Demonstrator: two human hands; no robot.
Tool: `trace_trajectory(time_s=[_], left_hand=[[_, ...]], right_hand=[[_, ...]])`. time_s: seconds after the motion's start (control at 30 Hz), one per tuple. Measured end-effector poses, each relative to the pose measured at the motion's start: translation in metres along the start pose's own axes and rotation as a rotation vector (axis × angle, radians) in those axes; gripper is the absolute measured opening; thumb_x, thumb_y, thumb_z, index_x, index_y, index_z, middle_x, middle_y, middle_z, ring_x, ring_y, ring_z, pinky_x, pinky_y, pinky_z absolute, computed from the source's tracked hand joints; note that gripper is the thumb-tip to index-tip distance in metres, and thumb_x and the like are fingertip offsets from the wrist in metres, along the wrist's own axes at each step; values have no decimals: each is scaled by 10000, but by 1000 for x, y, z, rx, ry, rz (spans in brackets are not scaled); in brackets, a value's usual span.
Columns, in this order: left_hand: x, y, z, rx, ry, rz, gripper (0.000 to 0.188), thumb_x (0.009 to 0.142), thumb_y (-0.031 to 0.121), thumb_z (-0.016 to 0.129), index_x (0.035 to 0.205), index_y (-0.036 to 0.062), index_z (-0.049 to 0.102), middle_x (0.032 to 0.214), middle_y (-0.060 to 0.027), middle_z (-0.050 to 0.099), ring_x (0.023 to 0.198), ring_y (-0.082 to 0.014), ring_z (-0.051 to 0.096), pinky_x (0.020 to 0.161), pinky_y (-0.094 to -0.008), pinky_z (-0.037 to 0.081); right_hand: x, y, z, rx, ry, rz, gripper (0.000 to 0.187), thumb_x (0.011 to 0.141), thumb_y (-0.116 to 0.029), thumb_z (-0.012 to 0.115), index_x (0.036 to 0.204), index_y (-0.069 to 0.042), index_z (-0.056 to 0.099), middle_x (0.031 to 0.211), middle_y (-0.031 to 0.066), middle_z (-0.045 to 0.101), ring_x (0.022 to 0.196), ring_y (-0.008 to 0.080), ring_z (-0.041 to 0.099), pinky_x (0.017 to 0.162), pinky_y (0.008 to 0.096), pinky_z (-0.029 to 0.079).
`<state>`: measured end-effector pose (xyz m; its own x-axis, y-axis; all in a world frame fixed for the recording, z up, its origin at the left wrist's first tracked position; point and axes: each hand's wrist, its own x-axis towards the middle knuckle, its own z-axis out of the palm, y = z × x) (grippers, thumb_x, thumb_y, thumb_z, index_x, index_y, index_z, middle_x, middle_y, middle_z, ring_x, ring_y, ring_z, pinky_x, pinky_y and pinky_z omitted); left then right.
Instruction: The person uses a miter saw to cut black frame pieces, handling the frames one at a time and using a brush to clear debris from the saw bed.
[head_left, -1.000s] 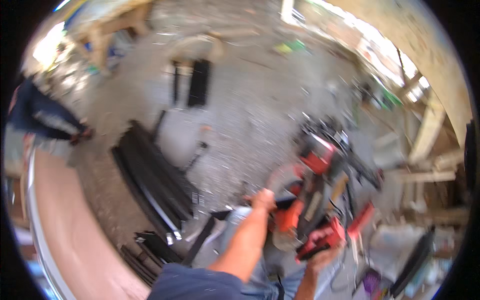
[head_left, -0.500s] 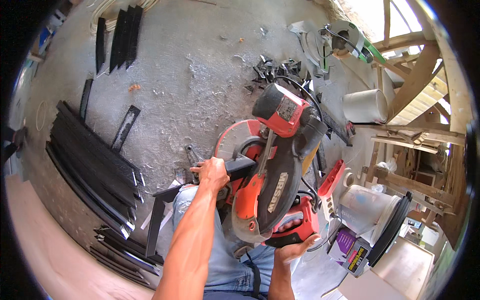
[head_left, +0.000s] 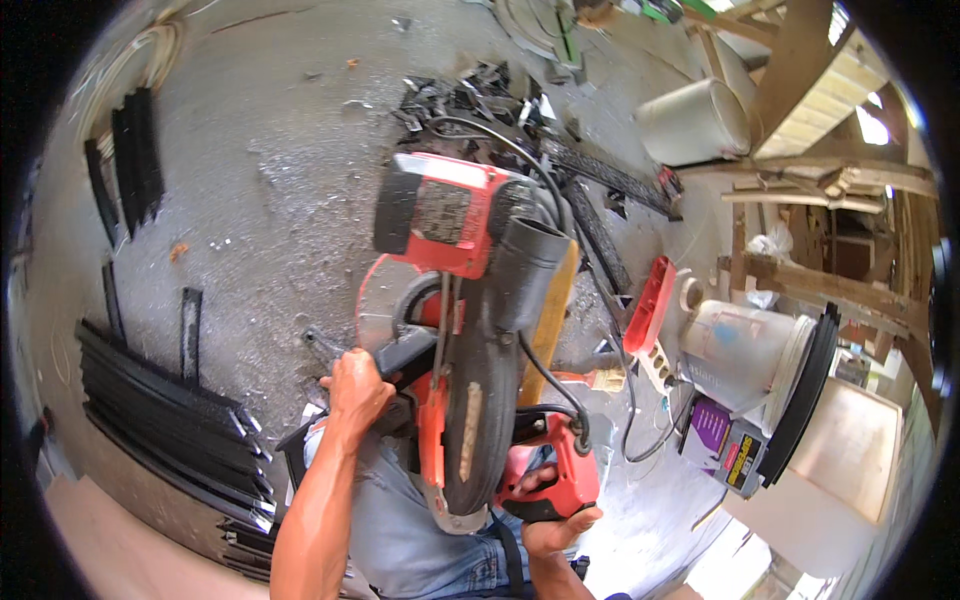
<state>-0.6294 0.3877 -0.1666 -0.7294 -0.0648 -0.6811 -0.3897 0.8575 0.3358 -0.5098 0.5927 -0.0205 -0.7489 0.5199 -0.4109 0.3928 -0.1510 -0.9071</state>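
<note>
A red and black mitre saw [head_left: 470,400] stands before me, with its disc blade [head_left: 378,300] partly showing on the left. My right hand [head_left: 555,530] is wrapped round the saw's red handle [head_left: 575,475], with fingers through its loop. On the left side of the saw my left hand [head_left: 358,392] is closed over a black strip [head_left: 408,358], which juts out toward the blade. My palm hides part of the strip, and its other end lies mostly behind my forearm. Small black offcuts [head_left: 470,95] are heaped beyond the saw.
Long black strips [head_left: 170,410] lie stacked at left, with shorter strips [head_left: 138,160] farther off. At right are a white bucket [head_left: 745,355], a purple and black box [head_left: 725,440], a red tray-like piece [head_left: 650,305] and a brush [head_left: 605,380]. Another saw [head_left: 530,30] stands far off.
The view has swung, so the saw shows more upright and farther left, as do both hands. Both keep their holds. Less of the black strip shows left of my forearm.
</note>
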Motion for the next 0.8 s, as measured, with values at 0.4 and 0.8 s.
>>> trace_trajectory(time_s=[0.4, 0.8], left_hand=[[5, 0, 2, -14, 100, 66, 220, 607, 52, 615, 736, -111, 544, 789, -358, 584, 817, -538, 578, 738, -550, 468], [2, -6, 7, -17, 123, 73, 203, 583, 29, 583, 721, -110, 530, 765, -362, 576, 795, -541, 574, 725, -547, 477]], right_hand=[[0, 12, -6, 181, -28, -71, 916, 809, -777, 474, 977, 119, 568, 746, 188, 639, 619, 251, 626, 574, 349, 526], [-3, 9, -8, 0, -68, -47, 954, 762, -869, 349, 974, 41, 542, 779, 122, 568, 641, 205, 576, 577, 327, 499]])
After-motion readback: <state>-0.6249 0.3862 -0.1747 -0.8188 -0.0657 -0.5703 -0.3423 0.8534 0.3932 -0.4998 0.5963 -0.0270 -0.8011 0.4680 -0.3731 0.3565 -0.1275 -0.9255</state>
